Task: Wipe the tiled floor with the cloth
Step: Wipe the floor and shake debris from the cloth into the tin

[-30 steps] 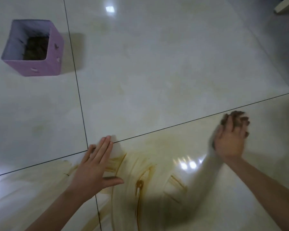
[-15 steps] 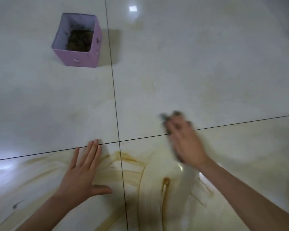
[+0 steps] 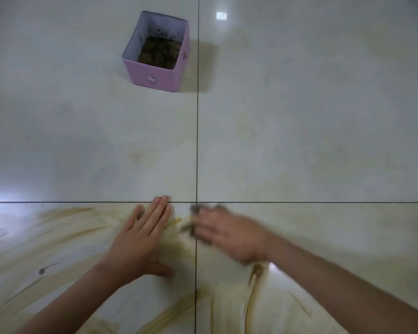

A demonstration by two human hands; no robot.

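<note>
Where brownish streaks (image 3: 65, 227) fanned across the near-left tile of the tiled floor (image 3: 299, 116), the wiping looked far from finished, and a small dark speck (image 3: 42, 270) sat among them. The left hand (image 3: 140, 239) lay flat and open on that tile, fingers straight, holding nothing. It served well as a brace, though the smeared patch under it would need its own pass. Well beyond it, at the far side, stood a pink box (image 3: 155, 75) with dark matter inside. Just right of the left hand, at the crossing of the grout lines, the dark cloth (image 3: 195, 221) lay on the floor under the fingers of the right hand (image 3: 229, 235). Blur hid whether those fingers curled round it or only pressed it down. The stroke probably wanted firm, even pressure, overlapping passes and a cleaner fold, since the marks suggested smearing. More streaks (image 3: 251, 297) crossed the near-right tile.
</note>
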